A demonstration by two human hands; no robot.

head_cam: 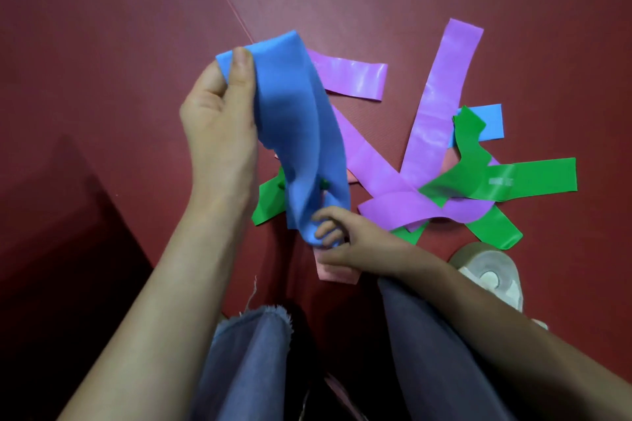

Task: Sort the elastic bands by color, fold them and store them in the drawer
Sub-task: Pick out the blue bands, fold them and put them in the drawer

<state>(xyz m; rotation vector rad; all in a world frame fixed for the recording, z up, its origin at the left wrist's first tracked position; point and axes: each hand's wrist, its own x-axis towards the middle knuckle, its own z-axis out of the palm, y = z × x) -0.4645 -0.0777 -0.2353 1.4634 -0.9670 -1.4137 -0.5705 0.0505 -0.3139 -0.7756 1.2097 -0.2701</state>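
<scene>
A blue elastic band (294,120) hangs stretched between my two hands above the floor. My left hand (219,120) pinches its upper end between thumb and fingers, raised high. My right hand (345,236) grips its lower end, fingers curled round the bunched blue material close to the floor. Several purple bands (434,113) lie crossed on the floor to the right, with green bands (533,178) over and under them. Another blue band (489,120) peeks out behind a green one. A pink band (337,273) lies under my right hand.
The dark red floor mat (119,61) spreads all round, with a seam line running diagonally at the top. My knees in blue jeans (253,359) fill the bottom. A beige shoe (492,273) rests at the right beside the green bands.
</scene>
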